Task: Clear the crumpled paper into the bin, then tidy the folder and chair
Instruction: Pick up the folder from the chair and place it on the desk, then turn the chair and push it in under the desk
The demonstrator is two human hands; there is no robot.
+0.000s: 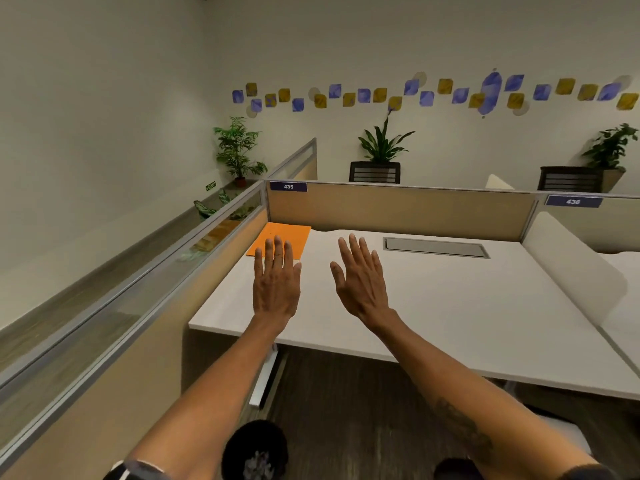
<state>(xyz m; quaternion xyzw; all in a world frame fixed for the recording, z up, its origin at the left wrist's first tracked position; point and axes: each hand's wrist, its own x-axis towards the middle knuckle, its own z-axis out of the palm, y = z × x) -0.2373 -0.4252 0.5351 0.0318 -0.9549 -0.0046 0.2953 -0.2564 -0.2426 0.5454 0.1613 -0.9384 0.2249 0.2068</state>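
Observation:
An orange folder lies flat in the far left corner of the white desk. My left hand is stretched out flat over the desk, fingers apart, its fingertips overlapping the folder's near edge. Just right of it my right hand is also held out, palm down and empty, above the desk top. I see no crumpled paper and no bin. A black round shape shows at the bottom, under my arms; I cannot tell what it is.
Beige partitions with a "435" label close the desk at the back and left. A grey cable hatch is set in the desk top. A white divider stands at the right. Potted plants and two dark chair backs lie beyond.

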